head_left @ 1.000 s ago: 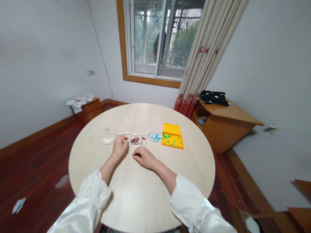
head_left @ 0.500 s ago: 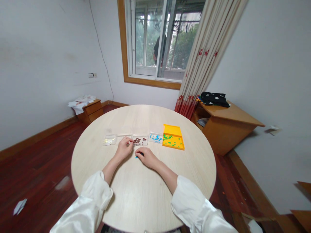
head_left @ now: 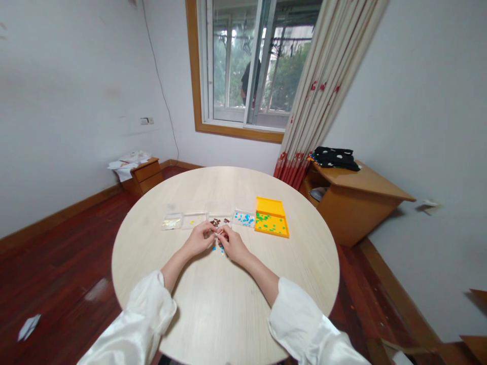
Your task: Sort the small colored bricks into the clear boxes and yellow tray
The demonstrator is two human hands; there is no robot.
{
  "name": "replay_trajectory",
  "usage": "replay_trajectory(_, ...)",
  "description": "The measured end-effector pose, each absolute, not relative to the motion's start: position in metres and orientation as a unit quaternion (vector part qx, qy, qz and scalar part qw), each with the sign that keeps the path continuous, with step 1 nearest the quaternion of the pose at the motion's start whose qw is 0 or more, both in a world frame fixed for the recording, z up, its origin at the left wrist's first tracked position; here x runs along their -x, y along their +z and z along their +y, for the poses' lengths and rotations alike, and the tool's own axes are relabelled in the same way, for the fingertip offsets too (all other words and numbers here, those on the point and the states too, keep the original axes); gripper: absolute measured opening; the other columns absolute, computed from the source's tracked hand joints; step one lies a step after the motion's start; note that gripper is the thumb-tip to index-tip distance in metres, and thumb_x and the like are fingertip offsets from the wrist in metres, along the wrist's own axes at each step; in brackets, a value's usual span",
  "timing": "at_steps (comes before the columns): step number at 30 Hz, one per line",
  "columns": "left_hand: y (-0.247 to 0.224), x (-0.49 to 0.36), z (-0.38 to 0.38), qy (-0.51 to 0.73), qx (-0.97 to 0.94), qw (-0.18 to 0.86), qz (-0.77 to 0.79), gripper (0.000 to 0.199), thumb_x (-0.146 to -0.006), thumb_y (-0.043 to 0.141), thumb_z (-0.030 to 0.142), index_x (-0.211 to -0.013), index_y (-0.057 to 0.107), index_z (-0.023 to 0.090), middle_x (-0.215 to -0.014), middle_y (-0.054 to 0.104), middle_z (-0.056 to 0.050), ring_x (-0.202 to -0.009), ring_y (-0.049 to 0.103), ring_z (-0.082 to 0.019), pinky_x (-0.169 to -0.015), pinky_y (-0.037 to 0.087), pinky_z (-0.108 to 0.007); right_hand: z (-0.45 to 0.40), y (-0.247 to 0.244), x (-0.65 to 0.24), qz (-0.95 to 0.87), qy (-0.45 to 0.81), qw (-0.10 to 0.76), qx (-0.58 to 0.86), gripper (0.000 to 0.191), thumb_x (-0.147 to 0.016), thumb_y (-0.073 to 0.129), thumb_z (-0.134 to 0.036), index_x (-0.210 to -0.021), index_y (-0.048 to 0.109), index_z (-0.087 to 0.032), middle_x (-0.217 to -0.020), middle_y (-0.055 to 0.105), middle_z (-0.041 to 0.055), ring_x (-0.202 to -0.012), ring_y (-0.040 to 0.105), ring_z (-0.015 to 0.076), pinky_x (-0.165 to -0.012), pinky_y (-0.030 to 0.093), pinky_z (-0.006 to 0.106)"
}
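Note:
My left hand (head_left: 201, 238) and my right hand (head_left: 233, 244) meet over the middle of the round table, fingertips pinched together. Something small and whitish shows where the fingers meet, too tiny to name. Under my right fingers is a small cluster of toy building bricks (head_left: 221, 246), dark brown with blue bits, partly covered by the hand. Just beyond the hands stands a clear tray of brown bricks (head_left: 215, 222). To its right a clear tray holds blue bricks (head_left: 244, 218). On the left are clear trays with a few yellow bricks (head_left: 192, 221) and pale yellow bricks (head_left: 171, 223).
A yellow open case (head_left: 271, 205) with several green bricks stands at the right end of the row. The pale round table (head_left: 228, 304) fills the middle. Behind it are a window, a curtain (head_left: 304, 101), a wooden desk (head_left: 357, 203) and a small cabinet (head_left: 147, 175).
My left hand has moved right, away from the brown brick tray, to meet my right hand. The right hand has turned slightly, and more of the cluster shows below its fingers.

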State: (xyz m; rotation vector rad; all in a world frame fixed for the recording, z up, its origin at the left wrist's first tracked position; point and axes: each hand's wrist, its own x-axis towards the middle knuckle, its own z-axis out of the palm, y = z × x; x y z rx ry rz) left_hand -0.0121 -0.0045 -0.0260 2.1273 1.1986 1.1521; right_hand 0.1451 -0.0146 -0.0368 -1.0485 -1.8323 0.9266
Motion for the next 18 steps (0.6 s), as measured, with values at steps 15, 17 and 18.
replay_trajectory(15,-0.0299,0.0106,-0.0072,0.411,-0.778,0.234,0.413,0.012,-0.071,0.064,0.024,-0.078,0.065,0.015,-0.075,0.061,-0.003,-0.070,0.054,-0.014,-0.066,0.043,-0.026,-0.0139,-0.0364,-0.1457,-0.731,0.343,0.413,0.421,0.009,-0.082,0.043,-0.017,-0.088,0.048,-0.020,-0.069,0.056,-0.0016,-0.062,0.053,0.0131,-0.061,0.042,0.025)
replay_trajectory(17,-0.0305,0.0107,-0.0069,0.411,-0.777,0.237,0.415,0.012,-0.071,0.065,0.025,-0.079,0.066,0.015,-0.074,0.060,-0.003,-0.068,0.053,-0.014,-0.064,0.041,-0.025,-0.0143,-0.0354,-0.1459,-0.736,0.337,0.409,0.422,0.010,-0.082,0.042,-0.016,-0.088,0.049,-0.020,-0.070,0.057,-0.0012,-0.063,0.053,0.0132,-0.062,0.041,0.025)
replay_trajectory(18,-0.0308,0.0108,-0.0068,0.411,-0.775,0.239,0.416,0.013,-0.072,0.064,0.025,-0.079,0.066,0.015,-0.073,0.060,-0.003,-0.067,0.052,-0.013,-0.063,0.041,-0.025,-0.0145,-0.0350,-0.1460,-0.738,0.334,0.409,0.421,0.011,-0.082,0.041,-0.015,-0.088,0.049,-0.020,-0.071,0.057,-0.0010,-0.064,0.053,0.0130,-0.063,0.041,0.025)
